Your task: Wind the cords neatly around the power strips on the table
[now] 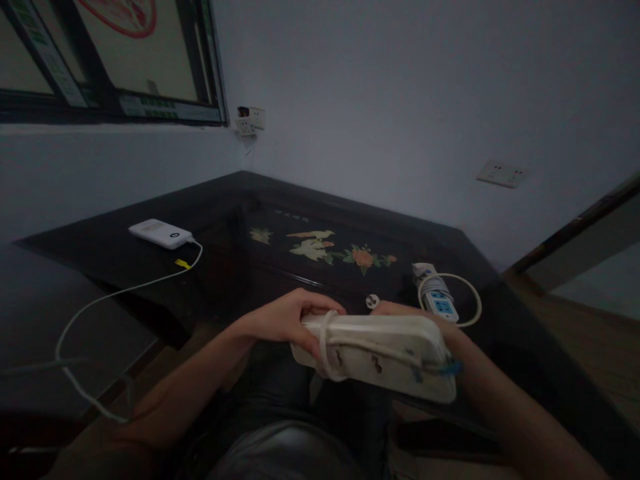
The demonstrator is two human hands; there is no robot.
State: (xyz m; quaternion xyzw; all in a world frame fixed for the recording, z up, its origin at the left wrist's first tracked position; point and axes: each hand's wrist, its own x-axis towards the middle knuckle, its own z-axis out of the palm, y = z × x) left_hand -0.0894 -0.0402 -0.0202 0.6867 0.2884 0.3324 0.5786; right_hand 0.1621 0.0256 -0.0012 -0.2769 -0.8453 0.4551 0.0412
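Observation:
A white power strip point(385, 333) is held up above the near edge of the dark table, tilted with its socket face toward me. Its pale cord is wrapped round the left end and runs lengthwise across the face; a bit of blue shows at the right end. My left hand point(295, 320) is closed round the left end, thumb in front beside the cord loop. Behind the strip is my right hand point(395, 308), its fingers mostly hidden. A white plug point(373, 301) with metal pins shows at its fingertips, seemingly held there.
On the dark table point(220, 207) a white power bank point(160, 233) lies at left, its white cable point(120, 290) trailing off the edge. At right lies another power strip point(440, 300) with blue sockets and coiled cord. A wall outlet point(501, 173) is behind.

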